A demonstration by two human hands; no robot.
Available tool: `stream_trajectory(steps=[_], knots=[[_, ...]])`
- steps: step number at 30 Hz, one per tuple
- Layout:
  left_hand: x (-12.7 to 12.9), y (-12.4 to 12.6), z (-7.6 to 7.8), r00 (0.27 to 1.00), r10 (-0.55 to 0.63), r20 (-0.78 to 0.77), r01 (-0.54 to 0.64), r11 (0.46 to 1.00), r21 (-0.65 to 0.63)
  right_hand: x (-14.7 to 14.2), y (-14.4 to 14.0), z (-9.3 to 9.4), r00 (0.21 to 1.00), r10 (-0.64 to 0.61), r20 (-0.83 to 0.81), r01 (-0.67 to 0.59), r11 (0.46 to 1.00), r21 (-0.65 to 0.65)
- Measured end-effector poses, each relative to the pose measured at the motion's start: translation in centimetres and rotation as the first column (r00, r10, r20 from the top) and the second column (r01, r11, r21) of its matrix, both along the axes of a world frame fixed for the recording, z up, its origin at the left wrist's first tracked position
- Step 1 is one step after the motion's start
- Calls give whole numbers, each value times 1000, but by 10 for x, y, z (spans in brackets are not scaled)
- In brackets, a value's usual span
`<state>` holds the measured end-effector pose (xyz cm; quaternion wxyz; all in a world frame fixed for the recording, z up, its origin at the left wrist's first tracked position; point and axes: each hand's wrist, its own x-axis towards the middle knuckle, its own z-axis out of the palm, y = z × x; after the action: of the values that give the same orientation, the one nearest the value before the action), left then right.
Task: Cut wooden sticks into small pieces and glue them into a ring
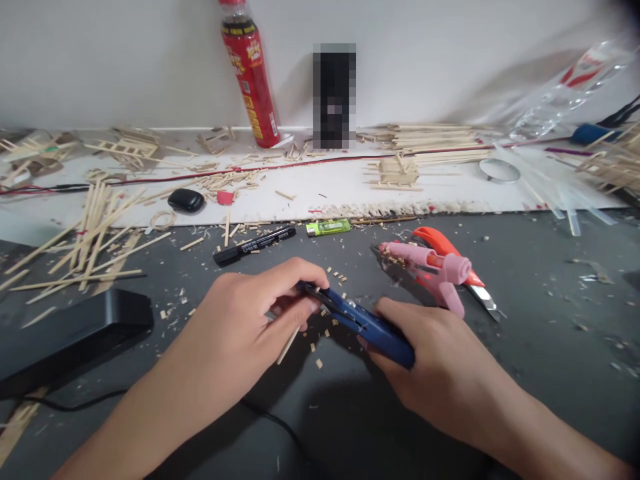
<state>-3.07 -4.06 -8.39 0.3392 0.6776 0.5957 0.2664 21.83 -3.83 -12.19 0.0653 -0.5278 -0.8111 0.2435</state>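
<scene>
My right hand (425,340) is closed around the blue handles of a cutting tool (373,327), which looks like pliers or nippers. Its head reaches left to the fingertips of my left hand (265,313). Between the thumb and fingers of that left hand is a thin wooden stick (289,345), its lower end sticking out below the thumb. The stick's upper end is at the tool's jaws, partly hidden by my fingers. Small cut wood pieces (319,363) lie scattered on the dark table beneath both hands.
Beyond my hands lie a black marker (255,245) and a green lighter (328,227). A pink glue gun (425,263) rests by an orange utility knife (477,283) at right. Loose sticks (95,233) and a black box (75,340) are left; a red bottle (251,80) stands behind.
</scene>
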Motion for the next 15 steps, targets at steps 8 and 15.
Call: stream_trajectory(steps=[8,15], knots=[[4,6,-4,998,-62,-1,62,997,-44,-5,6,-4,993,-31,111,37,998,-51],[0,9,-3,994,-73,-81,67,995,-77,-12,0,-2,994,-73,82,78,995,-60]])
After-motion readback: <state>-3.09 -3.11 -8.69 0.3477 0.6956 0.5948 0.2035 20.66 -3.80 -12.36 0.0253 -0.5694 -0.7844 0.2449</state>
